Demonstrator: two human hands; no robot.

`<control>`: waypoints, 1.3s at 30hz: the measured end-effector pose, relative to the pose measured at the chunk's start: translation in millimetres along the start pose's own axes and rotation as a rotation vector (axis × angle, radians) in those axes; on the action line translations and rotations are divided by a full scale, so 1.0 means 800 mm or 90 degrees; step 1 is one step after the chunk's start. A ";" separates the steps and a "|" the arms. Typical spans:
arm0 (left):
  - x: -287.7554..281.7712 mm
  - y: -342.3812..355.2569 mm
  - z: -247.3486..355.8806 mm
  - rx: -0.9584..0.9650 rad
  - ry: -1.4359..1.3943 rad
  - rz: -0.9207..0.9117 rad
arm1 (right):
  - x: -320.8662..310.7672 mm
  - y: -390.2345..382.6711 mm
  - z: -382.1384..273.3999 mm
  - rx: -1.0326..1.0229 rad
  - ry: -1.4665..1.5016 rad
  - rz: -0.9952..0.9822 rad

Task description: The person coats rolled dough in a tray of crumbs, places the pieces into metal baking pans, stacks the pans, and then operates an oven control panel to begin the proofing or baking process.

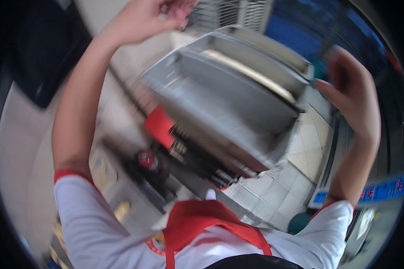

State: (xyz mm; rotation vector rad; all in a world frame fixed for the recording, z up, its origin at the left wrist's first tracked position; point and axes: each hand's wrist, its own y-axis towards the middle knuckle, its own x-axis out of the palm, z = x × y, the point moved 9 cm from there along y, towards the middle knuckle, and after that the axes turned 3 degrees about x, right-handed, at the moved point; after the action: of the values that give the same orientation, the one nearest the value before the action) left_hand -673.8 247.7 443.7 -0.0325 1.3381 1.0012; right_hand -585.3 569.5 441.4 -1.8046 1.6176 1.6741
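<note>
Bins (pixel 231 92) of grey metal lie between our left grip (pixel 155 18), whose blurred state we cannot tell, and our right grip (pixel 353 89), released and apart from them.

one wide fisheye view from the wearer's head, looking steeply down and forward: the red apron (pixel 199 224) close below, the left hand (pixel 159 18) and right hand (pixel 353 92) near at either side, grey bins (pixel 238 105) farther off between them; the scene tilts, its edges bowed.
</note>
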 end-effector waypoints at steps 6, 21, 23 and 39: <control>-0.047 -0.313 0.026 -0.227 -0.061 0.301 | 0.013 -0.218 -0.059 -0.123 0.340 0.256; 0.057 -1.080 -0.071 -0.830 0.105 0.264 | 0.864 -0.200 -0.634 -0.093 0.539 -0.545; 0.022 -1.090 -0.055 -0.973 0.171 0.153 | 0.898 -0.202 -0.631 -0.204 0.364 -0.415; 0.106 -1.167 0.026 -0.810 0.131 0.144 | 0.909 -0.290 -0.645 -0.383 0.171 -0.376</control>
State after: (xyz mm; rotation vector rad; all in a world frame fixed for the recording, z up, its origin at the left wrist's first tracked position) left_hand -93.4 -256.6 -93.5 -0.9735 0.6859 1.9378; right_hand -276.8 -125.8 -78.0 -2.5401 0.5277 1.7668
